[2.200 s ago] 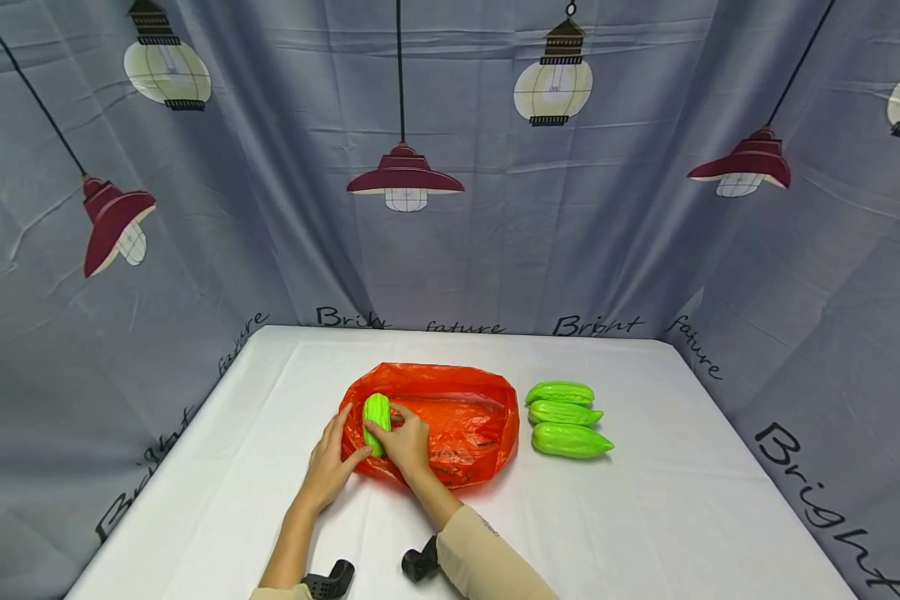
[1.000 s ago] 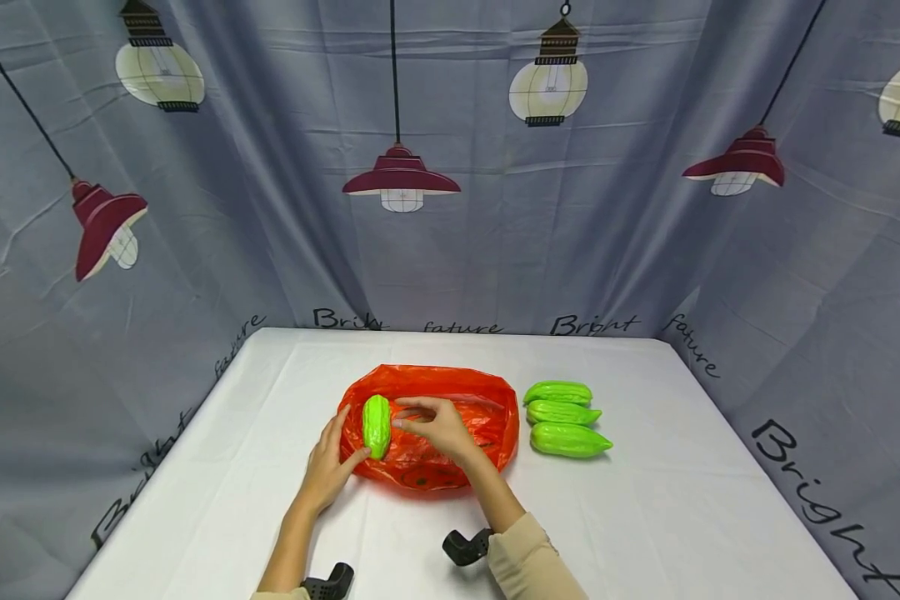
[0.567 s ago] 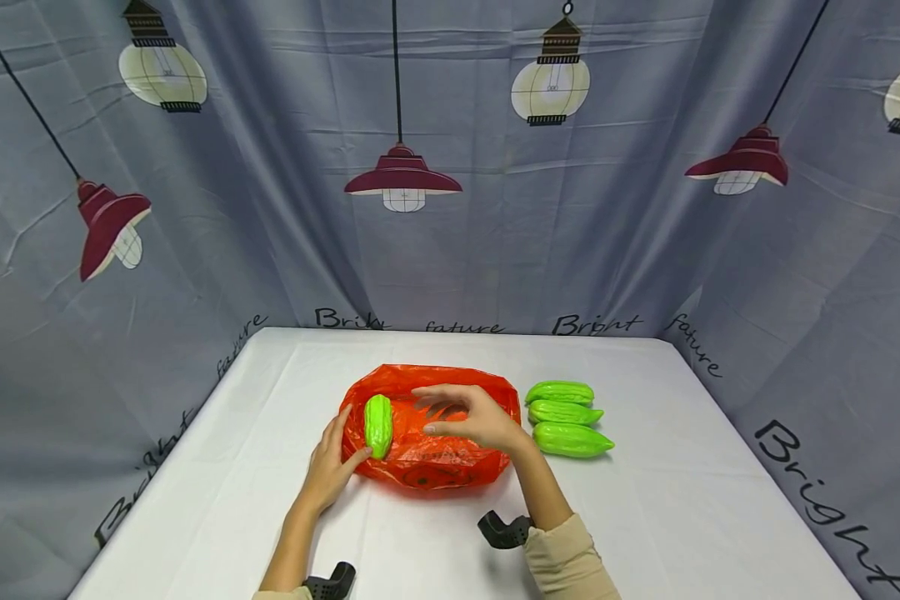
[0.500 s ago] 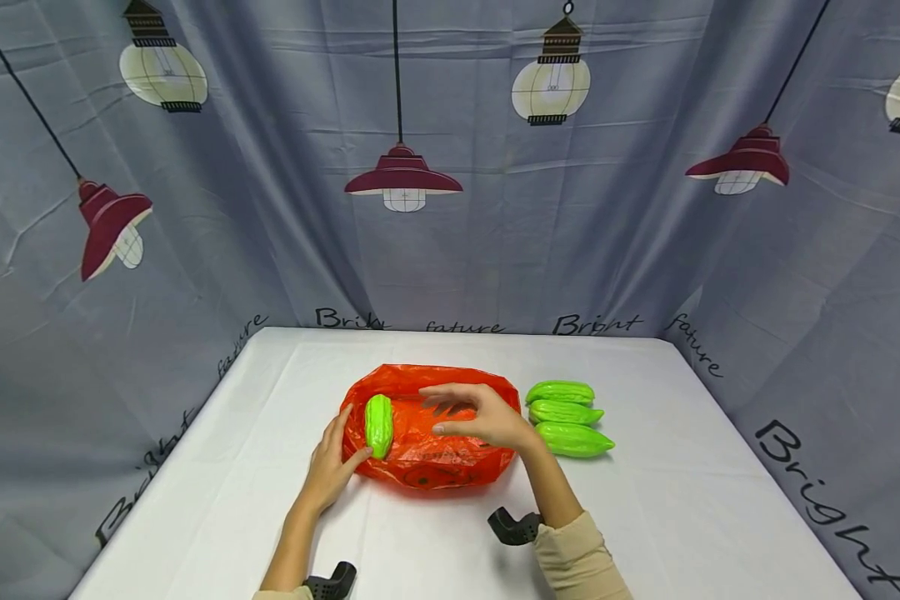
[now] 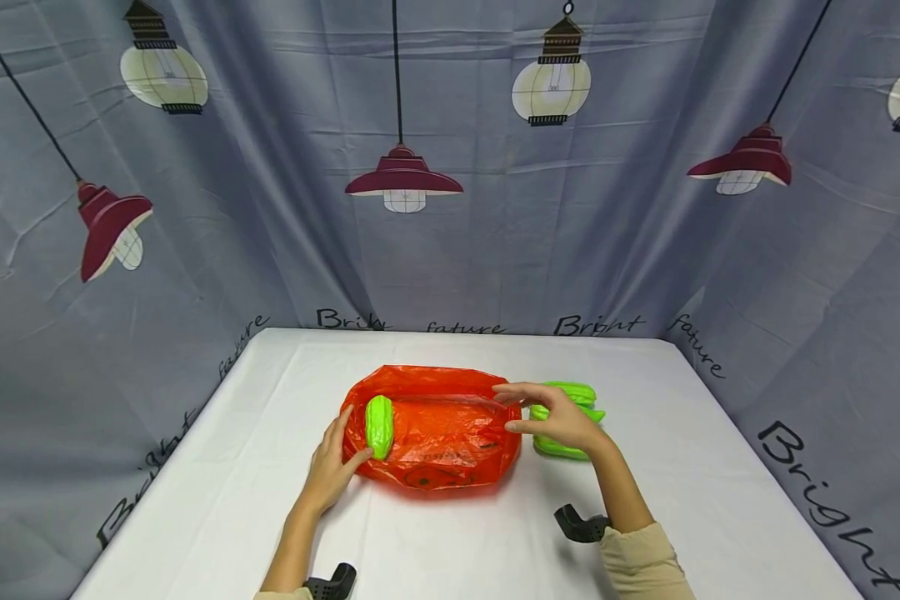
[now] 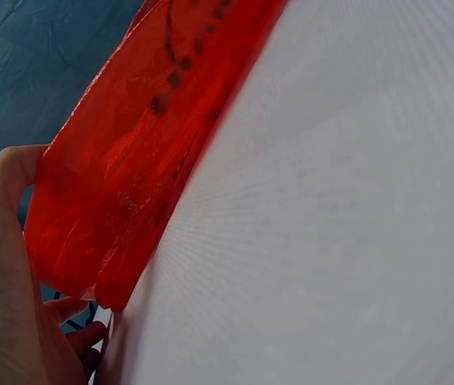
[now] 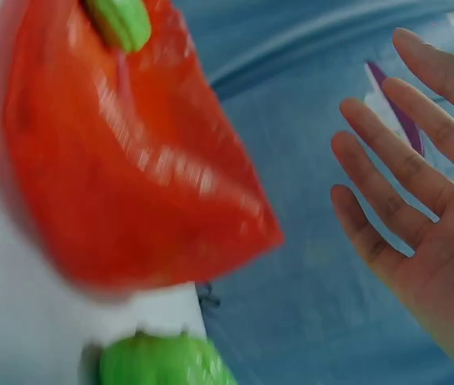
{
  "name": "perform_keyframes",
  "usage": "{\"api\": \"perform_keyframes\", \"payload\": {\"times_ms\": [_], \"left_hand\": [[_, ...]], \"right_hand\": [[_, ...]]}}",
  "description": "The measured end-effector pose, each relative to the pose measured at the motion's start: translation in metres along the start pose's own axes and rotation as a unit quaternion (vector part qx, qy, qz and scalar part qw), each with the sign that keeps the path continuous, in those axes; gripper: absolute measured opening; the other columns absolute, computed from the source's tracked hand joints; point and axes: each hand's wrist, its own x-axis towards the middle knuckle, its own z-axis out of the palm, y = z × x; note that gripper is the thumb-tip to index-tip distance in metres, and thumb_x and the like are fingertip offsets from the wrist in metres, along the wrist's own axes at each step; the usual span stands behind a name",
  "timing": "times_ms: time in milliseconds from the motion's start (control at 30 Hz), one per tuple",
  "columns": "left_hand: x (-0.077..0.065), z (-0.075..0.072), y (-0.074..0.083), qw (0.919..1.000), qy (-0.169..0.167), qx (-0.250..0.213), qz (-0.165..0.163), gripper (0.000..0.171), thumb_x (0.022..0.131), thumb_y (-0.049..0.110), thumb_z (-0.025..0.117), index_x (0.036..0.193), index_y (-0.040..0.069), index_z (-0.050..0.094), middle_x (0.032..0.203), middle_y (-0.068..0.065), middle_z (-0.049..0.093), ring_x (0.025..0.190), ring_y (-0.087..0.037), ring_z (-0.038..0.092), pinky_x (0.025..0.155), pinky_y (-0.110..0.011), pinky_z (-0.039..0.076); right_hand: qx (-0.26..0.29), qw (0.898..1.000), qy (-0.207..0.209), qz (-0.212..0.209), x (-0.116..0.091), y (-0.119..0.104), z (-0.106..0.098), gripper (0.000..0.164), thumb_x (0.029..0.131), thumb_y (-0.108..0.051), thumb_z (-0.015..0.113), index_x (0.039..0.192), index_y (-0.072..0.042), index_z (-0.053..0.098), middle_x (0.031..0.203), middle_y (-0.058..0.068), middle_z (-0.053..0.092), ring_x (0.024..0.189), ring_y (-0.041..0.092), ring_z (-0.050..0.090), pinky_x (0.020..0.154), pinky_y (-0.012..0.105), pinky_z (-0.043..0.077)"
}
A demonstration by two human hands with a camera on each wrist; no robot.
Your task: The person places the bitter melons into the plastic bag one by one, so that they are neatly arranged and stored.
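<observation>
Red plastic bag [image 5: 442, 429] on the table [image 5: 217, 492], head cam: left hand [image 5: 328, 468] gripping it at 8 o'clock, green gourd [image 5: 379, 427] just inside at 9, right hand [image 5: 562, 418] by 3, kinda blocking the other gourds [image 5: 572, 389]. Left wrist: thumb's over the rim. Right wrist: fingers spread wide, bag at their 9.

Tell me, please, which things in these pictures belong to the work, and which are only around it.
Seem to belong to the work:
red bag, touched by the left hand
one green vegetable inside the bag
other green vegetables beside the bag, partly hidden by the right hand

Seem only around it:
white tablecloth
lamp-printed curtain
black wrist devices
</observation>
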Motion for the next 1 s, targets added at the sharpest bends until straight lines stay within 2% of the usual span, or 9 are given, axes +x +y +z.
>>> {"api": "perform_keyframes", "payload": {"times_ms": [133, 300, 400, 500, 633, 800, 1000], "left_hand": [[0.0, 0.0, 0.0, 1.0, 0.002, -0.001, 0.003, 0.08, 0.084, 0.041, 0.062, 0.148, 0.022, 0.019, 0.145, -0.019, 0.026, 0.127, -0.044, 0.029, 0.097, -0.065, 0.019], [0.0, 0.0, 0.0, 1.0, 0.003, -0.006, 0.003, 0.08, 0.083, 0.04, 0.062, 0.148, 0.023, 0.018, 0.145, -0.019, 0.025, 0.128, -0.043, 0.028, 0.098, -0.064, 0.018], [0.0, 0.0, -0.001, 1.0, 0.004, -0.006, 0.005, 0.08, 0.083, 0.04, 0.062, 0.148, 0.023, 0.019, 0.145, -0.02, 0.025, 0.128, -0.043, 0.028, 0.097, -0.064, 0.018], [0.0, 0.0, -0.001, 1.0, 0.003, -0.004, 0.006, 0.08, 0.084, 0.041, 0.062, 0.148, 0.023, 0.019, 0.145, -0.02, 0.025, 0.128, -0.044, 0.028, 0.097, -0.065, 0.019], [0.0, 0.0, -0.001, 1.0, 0.0, -0.002, 0.004, 0.08, 0.084, 0.041, 0.061, 0.148, 0.024, 0.018, 0.145, -0.021, 0.025, 0.128, -0.045, 0.028, 0.098, -0.064, 0.018], [0.0, 0.0, 0.0, 1.0, -0.001, -0.003, 0.003, 0.08, 0.084, 0.041, 0.061, 0.148, 0.023, 0.018, 0.145, -0.021, 0.025, 0.128, -0.044, 0.028, 0.098, -0.064, 0.018], [0.0, 0.0, 0.0, 1.0, -0.001, -0.004, 0.004, 0.08, 0.084, 0.041, 0.062, 0.148, 0.023, 0.018, 0.145, -0.022, 0.025, 0.128, -0.045, 0.028, 0.098, -0.064, 0.017]], "right_hand": [[-0.013, 1.0, 0.0, 0.005, -0.013, 0.011, -0.009, 0.047, 0.079, -0.007, 0.071, 0.123, -0.003, 0.057, 0.116, 0.014, 0.061, 0.107, 0.035, 0.054, 0.087, 0.031, 0.046], [-0.032, 0.999, 0.008, 0.005, -0.025, 0.033, -0.021, 0.049, 0.077, -0.002, 0.071, 0.123, 0.002, 0.056, 0.118, 0.02, 0.058, 0.104, 0.027, 0.056, 0.087, 0.05, 0.044], [-0.036, 0.999, 0.016, 0.009, -0.033, 0.055, -0.029, 0.051, 0.076, -0.001, 0.073, 0.123, 0.001, 0.056, 0.12, 0.019, 0.057, 0.105, 0.032, 0.055, 0.086, 0.059, 0.04], [-0.047, 0.999, 0.018, 0.018, -0.042, 0.078, -0.036, 0.052, 0.076, -0.005, 0.074, 0.124, 0.0, 0.055, 0.121, 0.017, 0.057, 0.106, 0.038, 0.053, 0.086, 0.059, 0.039], [-0.057, 0.998, 0.019, 0.036, -0.053, 0.095, -0.045, 0.055, 0.077, -0.013, 0.074, 0.126, 0.001, 0.054, 0.12, 0.016, 0.058, 0.107, 0.039, 0.053, 0.087, 0.06, 0.039], [-0.05, 0.997, 0.025, 0.062, -0.061, 0.104, -0.049, 0.057, 0.077, -0.017, 0.075, 0.126, 0.0, 0.054, 0.12, 0.017, 0.058, 0.108, 0.039, 0.051, 0.089, 0.063, 0.034], [-0.065, 0.994, 0.018, 0.085, -0.066, 0.11, -0.049, 0.056, 0.076, -0.013, 0.075, 0.126, -0.001, 0.055, 0.121, 0.016, 0.058, 0.11, 0.038, 0.05, 0.094, 0.061, 0.03]]}}
